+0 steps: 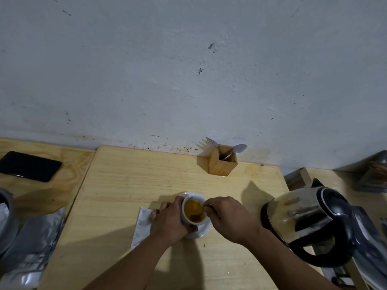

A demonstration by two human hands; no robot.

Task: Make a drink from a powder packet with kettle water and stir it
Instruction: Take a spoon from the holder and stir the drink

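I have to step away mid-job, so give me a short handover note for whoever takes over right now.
Left hand: wrapped around the white cup, steadying it on its saucer.
Right hand: fingers pinched at the cup's rim as if on a stirrer; the tool itself is too small to make out.
Kettle: set down to the right of the cup, lid closed.
White packet: lying flat left of the saucer, partly under the left hand.
Spare spoon and fork: in the wooden holder by the wall.
Done: orange-brown liquid is in the cup.
Left: dark clumps show near the bottom, so probably more stirring.
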